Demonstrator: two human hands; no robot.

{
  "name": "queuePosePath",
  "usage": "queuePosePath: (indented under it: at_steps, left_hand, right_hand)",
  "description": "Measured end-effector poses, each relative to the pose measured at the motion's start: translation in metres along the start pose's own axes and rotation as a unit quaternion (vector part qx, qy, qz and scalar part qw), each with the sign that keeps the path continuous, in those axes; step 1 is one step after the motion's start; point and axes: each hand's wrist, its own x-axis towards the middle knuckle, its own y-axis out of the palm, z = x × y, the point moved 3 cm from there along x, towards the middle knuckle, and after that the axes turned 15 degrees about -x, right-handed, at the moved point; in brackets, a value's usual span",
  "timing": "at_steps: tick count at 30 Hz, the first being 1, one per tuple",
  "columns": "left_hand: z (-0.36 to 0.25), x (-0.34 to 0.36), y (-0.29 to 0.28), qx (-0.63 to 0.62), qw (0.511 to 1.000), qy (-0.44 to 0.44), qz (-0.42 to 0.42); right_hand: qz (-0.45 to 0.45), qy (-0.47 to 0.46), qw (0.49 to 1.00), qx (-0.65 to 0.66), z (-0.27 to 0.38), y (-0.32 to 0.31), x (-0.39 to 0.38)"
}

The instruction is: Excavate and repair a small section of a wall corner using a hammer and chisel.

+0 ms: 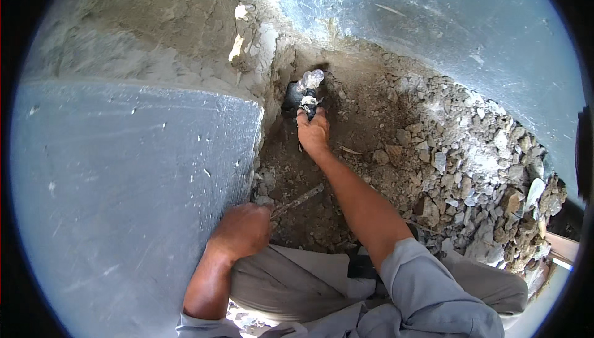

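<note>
The right hand [314, 132] reaches forward into a dug pit, its fingers curled around a dark pipe end [309, 99] that is capped with a crumpled clear plastic wrapping [310, 80]; the pipe sits at the far end of the pit, at the mouth of a small dark hole [292, 95] under the concrete. The left hand [243, 231] is closed in a fist around the near end of a thin metal rod [298, 200], which lies slanted across the loose soil between the two hands. No labels or signs show.

The pit floor [346, 134] is brown earth, with a heap of grey broken stones [476, 171] along its right side. A smooth grey concrete slab [130, 183] edges the pit on the left, and another grey concrete surface [445, 22] curves across the top right. The right arm is stretched nearly straight, its grey sleeve pushed up past the elbow; the left arm is bent, its hand resting at the slab's edge.
</note>
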Motion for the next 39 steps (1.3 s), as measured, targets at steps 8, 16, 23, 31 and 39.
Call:
queuePosePath:
  at_steps: [8, 16, 23, 31, 39]
  left_hand:
    - [-0.004, 0.013, -0.003, -0.037, 0.999, -0.025, 0.011]
    - [-0.006, 0.019, -0.010, -0.090, 0.995, -0.006, -0.038]
    - [-0.006, 0.045, 0.001, -0.310, 0.946, -0.095, -0.026]
    - [-0.036, 0.145, 0.033, -0.691, 0.701, -0.156, 0.082]
    - [-0.023, 0.287, 0.074, -0.943, 0.300, -0.058, -0.135]
  right_hand:
    - [0.085, 0.019, 0.992, -0.091, -0.035, 0.009, 0.034]
    - [0.067, -0.020, 0.992, 0.108, -0.010, -0.088, -0.033]
    - [0.068, -0.102, 0.992, 0.034, -0.042, -0.177, -0.062]
    - [-0.057, -0.144, 0.972, 0.177, -0.028, -0.213, -0.061]
    - [-0.053, -0.159, 0.972, 0.163, -0.036, -0.214, -0.067]
